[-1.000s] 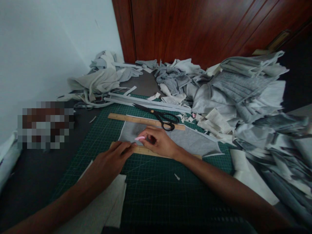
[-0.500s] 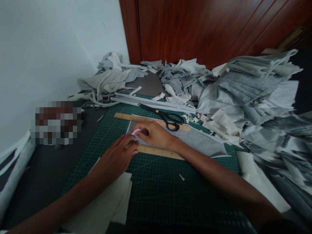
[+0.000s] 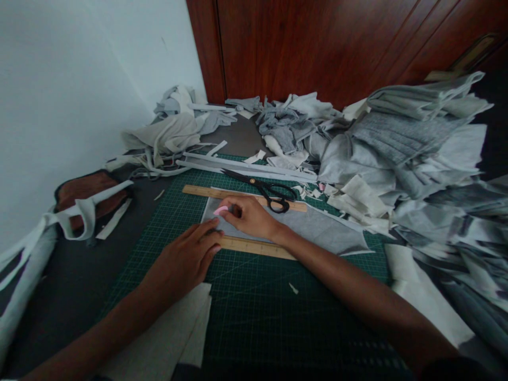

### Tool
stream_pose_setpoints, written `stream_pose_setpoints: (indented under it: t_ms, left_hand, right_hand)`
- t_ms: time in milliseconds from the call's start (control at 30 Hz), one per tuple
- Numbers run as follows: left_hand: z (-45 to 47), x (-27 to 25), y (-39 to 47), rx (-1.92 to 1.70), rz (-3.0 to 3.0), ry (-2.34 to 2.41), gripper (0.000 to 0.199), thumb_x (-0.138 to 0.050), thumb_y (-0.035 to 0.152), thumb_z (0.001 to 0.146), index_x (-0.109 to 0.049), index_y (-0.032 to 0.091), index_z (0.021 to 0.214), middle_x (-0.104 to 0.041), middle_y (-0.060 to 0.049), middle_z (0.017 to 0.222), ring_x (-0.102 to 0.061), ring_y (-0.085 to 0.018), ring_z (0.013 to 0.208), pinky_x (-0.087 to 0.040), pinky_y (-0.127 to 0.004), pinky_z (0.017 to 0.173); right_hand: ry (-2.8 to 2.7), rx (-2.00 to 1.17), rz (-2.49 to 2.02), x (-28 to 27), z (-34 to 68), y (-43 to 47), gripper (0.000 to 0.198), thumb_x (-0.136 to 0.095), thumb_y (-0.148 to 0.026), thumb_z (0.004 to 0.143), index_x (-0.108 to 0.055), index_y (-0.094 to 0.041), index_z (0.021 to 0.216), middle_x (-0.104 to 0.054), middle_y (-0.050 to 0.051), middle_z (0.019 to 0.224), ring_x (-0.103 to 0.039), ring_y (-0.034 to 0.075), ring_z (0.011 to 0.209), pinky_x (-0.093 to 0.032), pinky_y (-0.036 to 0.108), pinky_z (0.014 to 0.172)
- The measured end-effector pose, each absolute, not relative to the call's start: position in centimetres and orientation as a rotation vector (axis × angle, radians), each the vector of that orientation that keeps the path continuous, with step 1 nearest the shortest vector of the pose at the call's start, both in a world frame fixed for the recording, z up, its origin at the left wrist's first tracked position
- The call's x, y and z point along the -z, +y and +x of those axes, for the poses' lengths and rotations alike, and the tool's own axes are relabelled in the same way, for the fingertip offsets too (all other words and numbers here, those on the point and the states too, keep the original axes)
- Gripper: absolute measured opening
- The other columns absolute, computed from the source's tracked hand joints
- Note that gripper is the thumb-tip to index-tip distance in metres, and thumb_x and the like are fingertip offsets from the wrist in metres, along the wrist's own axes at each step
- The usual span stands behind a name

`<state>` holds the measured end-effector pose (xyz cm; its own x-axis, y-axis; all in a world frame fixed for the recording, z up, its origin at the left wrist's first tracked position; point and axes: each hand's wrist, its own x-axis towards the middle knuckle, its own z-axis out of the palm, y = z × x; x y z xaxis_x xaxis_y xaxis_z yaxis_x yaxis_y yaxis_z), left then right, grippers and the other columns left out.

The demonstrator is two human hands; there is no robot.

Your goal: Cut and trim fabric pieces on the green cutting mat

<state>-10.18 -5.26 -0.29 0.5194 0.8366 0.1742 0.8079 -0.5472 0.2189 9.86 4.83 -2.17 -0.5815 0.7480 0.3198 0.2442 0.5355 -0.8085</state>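
Note:
My right hand (image 3: pixel 251 216) pinches a pink piece of tailor's chalk (image 3: pixel 221 210) between thumb and fingers, low over the left end of a grey fabric piece (image 3: pixel 317 226). My left hand (image 3: pixel 186 254) lies with fingers stretched out across the left end of the near wooden ruler (image 3: pixel 257 246), which runs along the fabric's lower edge. A second wooden ruler (image 3: pixel 198 190) crosses the fabric's upper edge. Black-handled scissors (image 3: pixel 260 183) rest partly over that ruler, blades pointing left. Beneath all this is a green cutting mat (image 3: pixel 254 301).
Heaps of grey and white cloth (image 3: pixel 381 153) crowd the right and back. Long pale strips (image 3: pixel 246 165) lie behind the scissors. A brown, dark-edged piece (image 3: pixel 89 196) sits at left, and off-white fabric (image 3: pixel 170 333) under my left forearm. A wooden door (image 3: pixel 317 47) stands behind.
The view has shifted slightly. The chalk in my right hand is tilted more upright, and my left fingers sit a little farther from it. Rulers, fabric and scissors keep their arrangement.

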Motion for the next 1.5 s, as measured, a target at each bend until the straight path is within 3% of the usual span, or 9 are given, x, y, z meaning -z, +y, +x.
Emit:
stream_pose_setpoints:
  t_ms: [300,567,1500]
  left_hand:
    - [-10.3,0.5,-5.2,-0.401,2.714,1.416,0.034,-0.041,0.031,0.107,-0.069,0.016,0.120,-0.067,-0.016,0.139,-0.067,-0.032,0.125,-0.057,-0.053,0.106]
    - [-10.4,0.5,-5.2,-0.392,2.646,1.421,0.032,-0.041,0.031,0.108,-0.068,0.018,0.120,-0.066,-0.014,0.137,-0.064,-0.031,0.129,-0.057,-0.050,0.107]
    - [-9.9,0.1,-5.3,-0.405,2.690,1.375,0.029,-0.041,0.026,0.107,-0.066,0.015,0.117,-0.067,-0.015,0.126,-0.065,-0.032,0.120,-0.060,-0.052,0.100]
  right_hand:
    - [-2.186,-0.810,-0.862,1.6,9.5,4.9,0.016,-0.067,-0.020,0.098,-0.067,-0.018,0.082,-0.069,0.002,0.086,-0.054,0.012,0.073,-0.041,0.027,0.071]
    - [-2.199,-0.867,-0.826,1.8,8.2,5.4,0.010,-0.068,-0.016,0.097,-0.073,-0.018,0.089,-0.073,0.002,0.088,-0.063,0.013,0.082,-0.045,0.027,0.077]
    - [-2.366,-0.802,-0.963,0.3,7.1,5.4,0.013,-0.066,-0.018,0.096,-0.072,-0.017,0.084,-0.071,0.003,0.086,-0.059,0.013,0.078,-0.040,0.029,0.070]
